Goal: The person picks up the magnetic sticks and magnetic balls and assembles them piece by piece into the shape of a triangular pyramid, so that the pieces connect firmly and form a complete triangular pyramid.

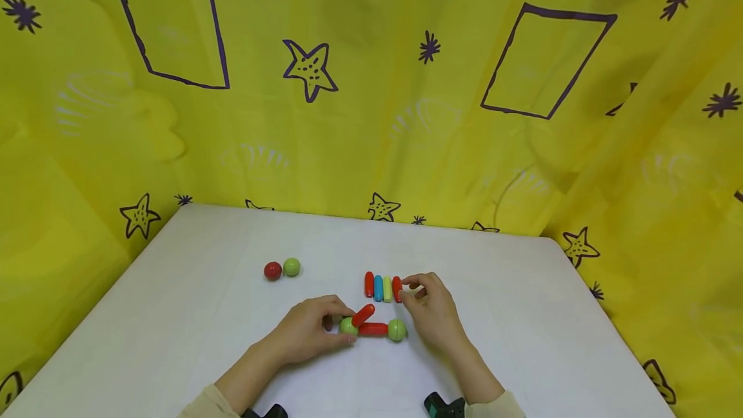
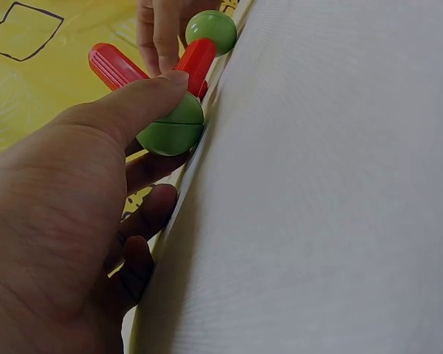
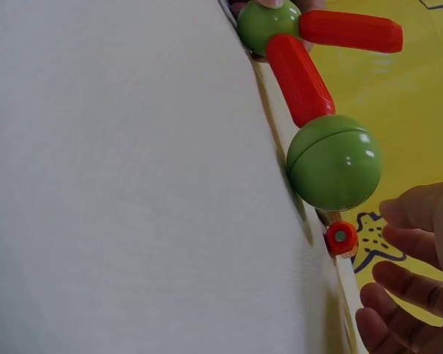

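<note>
My left hand (image 1: 307,331) pinches a green ball (image 2: 173,133) between thumb and fingers. Two red rods join that ball: one slants upward (image 1: 364,315), and the other (image 1: 373,329) runs along the table to a second green ball (image 1: 397,329). My right hand (image 1: 432,311) is beside the rightmost loose red rod (image 1: 397,289), its thumb and fingers spread apart. In the right wrist view a gap shows between the fingertips (image 3: 391,214) and the end of a red rod (image 3: 342,237). Left of that rod lie a yellow-green rod (image 1: 387,289), a blue rod (image 1: 378,288) and another red rod (image 1: 369,284).
A red ball (image 1: 273,271) and a green ball (image 1: 291,267) sit side by side farther back on the white table (image 1: 493,289). A yellow patterned curtain (image 1: 360,128) surrounds its back and sides. Black devices (image 1: 444,405) show near both wrists.
</note>
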A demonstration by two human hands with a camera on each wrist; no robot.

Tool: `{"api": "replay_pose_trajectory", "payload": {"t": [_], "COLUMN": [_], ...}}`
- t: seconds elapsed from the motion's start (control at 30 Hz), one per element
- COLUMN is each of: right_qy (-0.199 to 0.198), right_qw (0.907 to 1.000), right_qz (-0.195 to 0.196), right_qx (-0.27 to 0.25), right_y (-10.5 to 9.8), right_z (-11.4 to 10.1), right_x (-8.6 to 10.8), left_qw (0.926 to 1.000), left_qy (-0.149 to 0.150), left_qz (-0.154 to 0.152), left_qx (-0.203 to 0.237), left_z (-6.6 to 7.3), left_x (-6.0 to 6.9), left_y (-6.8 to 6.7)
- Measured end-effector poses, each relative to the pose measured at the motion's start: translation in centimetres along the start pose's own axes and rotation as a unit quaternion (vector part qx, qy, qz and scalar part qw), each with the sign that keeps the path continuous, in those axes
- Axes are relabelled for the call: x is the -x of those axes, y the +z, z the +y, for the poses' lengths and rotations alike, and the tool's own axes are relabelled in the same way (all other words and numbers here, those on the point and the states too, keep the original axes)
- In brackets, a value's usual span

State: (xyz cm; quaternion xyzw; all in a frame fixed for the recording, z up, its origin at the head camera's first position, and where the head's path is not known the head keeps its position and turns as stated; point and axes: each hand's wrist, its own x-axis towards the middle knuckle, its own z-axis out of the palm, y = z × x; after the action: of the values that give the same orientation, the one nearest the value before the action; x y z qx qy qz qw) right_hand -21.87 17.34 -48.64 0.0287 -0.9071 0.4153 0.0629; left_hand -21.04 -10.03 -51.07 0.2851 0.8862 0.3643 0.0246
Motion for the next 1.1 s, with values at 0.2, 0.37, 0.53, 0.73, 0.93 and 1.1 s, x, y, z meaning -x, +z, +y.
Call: {"api": "replay_pose_trajectory", "payload": {"t": [0.2,0.37,0.53,0.73,0.93,1.1], "right_qy": [0.001,-0.017,-0.026,-0.017,-0.009,0.004], "right_qw": [0.9998,0.9996,0.9995,0.9993,0.9987,0.9985], "right_qz": [-0.012,-0.007,-0.003,0.017,0.034,0.041], "right_qx": [0.014,0.019,0.020,0.028,0.037,0.036], "right_y": [0.2,0.4,0.5,0.2,0.1,0.1], "right_z": [0.4,0.6,0.6,0.6,0.9,1.2], "right_x": [-0.4,-0.5,-0.5,-0.5,-0.3,-0.1], "left_qw": [1.0000,0.9999,0.9999,0.9999,0.9998,0.9998], "left_qy": [0.006,0.009,0.008,0.012,0.014,0.014], "left_qz": [0.006,0.008,0.007,0.008,0.007,0.005], "left_qx": [0.003,0.002,0.001,0.002,0.009,0.015], "left_z": [-0.2,0.0,0.1,0.0,0.1,0.0], "left_x": [-0.1,-0.2,-0.3,-0.6,-0.5,-0.2], "left_y": [-0.2,-0.3,-0.5,-0.4,-0.3,-0.2]}}
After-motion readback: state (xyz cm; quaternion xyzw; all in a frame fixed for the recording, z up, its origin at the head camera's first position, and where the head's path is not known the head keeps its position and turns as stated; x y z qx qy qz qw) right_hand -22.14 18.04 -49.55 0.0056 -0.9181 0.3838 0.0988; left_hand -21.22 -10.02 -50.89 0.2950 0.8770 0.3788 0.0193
